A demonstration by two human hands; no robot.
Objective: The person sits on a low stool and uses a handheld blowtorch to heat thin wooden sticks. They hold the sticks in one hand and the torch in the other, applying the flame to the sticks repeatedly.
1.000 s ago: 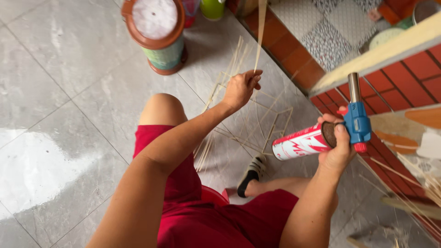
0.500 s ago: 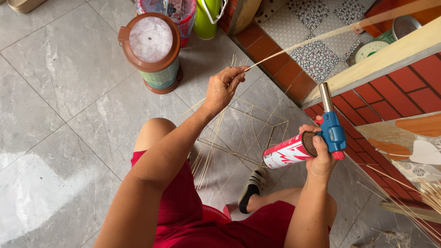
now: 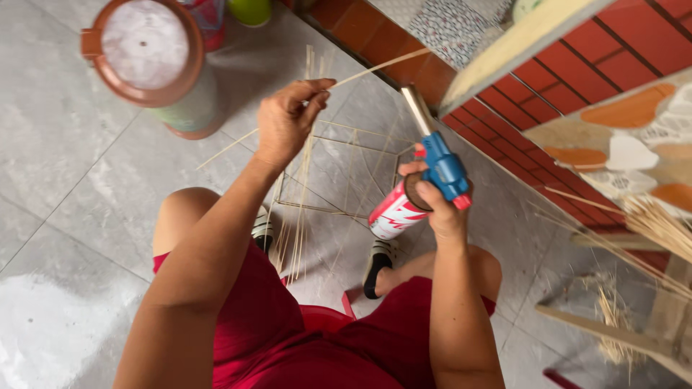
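My left hand (image 3: 287, 119) pinches a thin bamboo strip (image 3: 375, 68) that runs up and to the right toward the brick step. In my right hand (image 3: 440, 205) I grip a blue-headed gas torch (image 3: 436, 155) fixed on a red and white canister (image 3: 395, 212), its metal nozzle pointing up near the strip. Below both hands a frame of thin bamboo sticks (image 3: 339, 173) lies on the grey tiled floor, between my knees. I sit in red clothing with black sandals on.
A brown-lidded plastic jug (image 3: 148, 61) stands on the floor at the upper left. A red brick step (image 3: 569, 65) and a pale wooden plank (image 3: 519, 43) run along the right. Loose bamboo slivers (image 3: 649, 230) and wooden slats lie at the right.
The view has shifted, so the jug sits further left. My left hand has lowered the strip's end toward the torch nozzle, and my right hand has brought the torch up closer to it.
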